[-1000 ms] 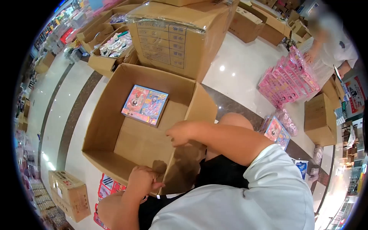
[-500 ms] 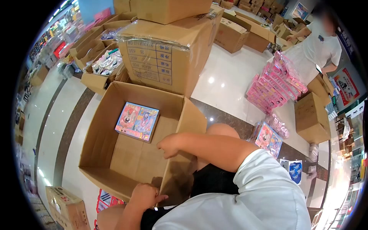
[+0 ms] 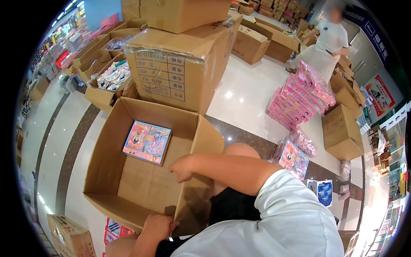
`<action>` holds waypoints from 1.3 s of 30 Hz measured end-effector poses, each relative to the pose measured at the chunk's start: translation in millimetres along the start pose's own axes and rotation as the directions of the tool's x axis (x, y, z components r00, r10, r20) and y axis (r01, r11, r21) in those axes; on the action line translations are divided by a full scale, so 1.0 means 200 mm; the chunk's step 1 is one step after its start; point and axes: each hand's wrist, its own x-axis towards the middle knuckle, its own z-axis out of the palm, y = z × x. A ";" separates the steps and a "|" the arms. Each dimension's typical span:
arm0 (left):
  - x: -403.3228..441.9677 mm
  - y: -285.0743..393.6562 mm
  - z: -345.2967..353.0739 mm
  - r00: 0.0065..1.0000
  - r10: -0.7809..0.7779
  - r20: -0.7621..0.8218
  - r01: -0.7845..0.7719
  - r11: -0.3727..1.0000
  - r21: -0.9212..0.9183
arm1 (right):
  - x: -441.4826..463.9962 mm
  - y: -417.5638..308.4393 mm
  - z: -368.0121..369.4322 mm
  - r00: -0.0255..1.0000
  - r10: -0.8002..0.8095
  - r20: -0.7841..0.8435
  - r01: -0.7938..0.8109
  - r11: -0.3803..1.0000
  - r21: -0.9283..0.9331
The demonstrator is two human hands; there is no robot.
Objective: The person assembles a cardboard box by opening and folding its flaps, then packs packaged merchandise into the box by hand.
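An opened cardboard carton [image 3: 107, 188] stands in front of my knees. Inside it, against the far-left part, lies a flat blue-edged toy box [image 3: 147, 142] with pink and blue cartoon pictures. My left hand [image 3: 157, 227] is wrapped over the carton's near edge, thumb toward the right. Across the carton's right side reaches my right arm, and my right hand [image 3: 182, 168] hangs over the interior with its fingers curled. Nothing shows in that hand; it is apart from the toy box, just to its right.
A large taped carton [image 3: 165, 77] stands behind the open one. Pink packages [image 3: 295, 96] are stacked to the right, near a person in white [image 3: 329, 38]. Closer to me are similar toy boxes [image 3: 293, 158] and a blue-and-white box [image 3: 323, 192]. A small carton [image 3: 70, 235] sits lower left.
The view has shifted slightly, so most things appear a little further left. My hands keep nearly the same places at the carton. The person in white now stands further from the pink stack.
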 end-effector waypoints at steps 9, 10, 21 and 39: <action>-0.02 0.01 0.00 0.988 -0.101 0.116 0.095 0.994 0.055 | -0.01 -0.02 -0.03 0.995 0.029 0.094 -0.031 0.999 0.021; -0.02 0.01 0.00 0.989 -0.099 0.109 0.093 0.994 0.062 | 0.00 -0.02 -0.03 0.995 0.029 0.094 -0.031 0.999 0.020; -0.02 0.00 0.02 0.993 -0.079 0.083 0.073 0.995 0.066 | 0.03 -0.02 -0.02 0.994 0.021 0.110 -0.021 1.000 -0.003; -0.01 -0.02 0.05 0.995 -0.066 0.072 0.063 0.997 0.038 | 0.04 -0.01 -0.02 0.990 0.023 0.138 -0.025 1.000 0.014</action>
